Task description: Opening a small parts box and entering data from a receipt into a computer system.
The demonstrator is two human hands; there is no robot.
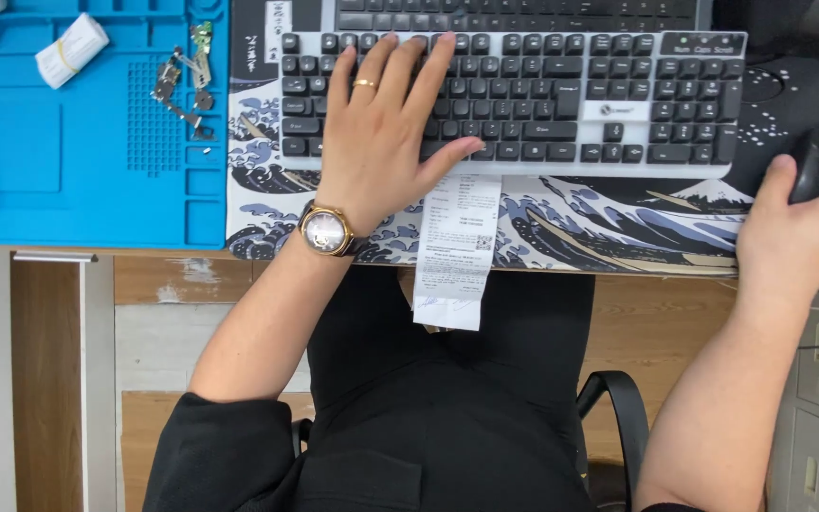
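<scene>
1. Black-and-white keyboard [542,95] lies under your left hand [381,142], which rests flat with fingers spread, gripping nothing.
2. Your right hand [803,232] cups the black mouse [812,163] at the desk's right edge.
3. A paper receipt [455,251] hangs just below your left thumb.

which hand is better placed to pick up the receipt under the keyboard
Left, probably. The left hand rests on the keyboard with its thumb just above the receipt. The right hand is off at the far side, on the mouse.
</scene>
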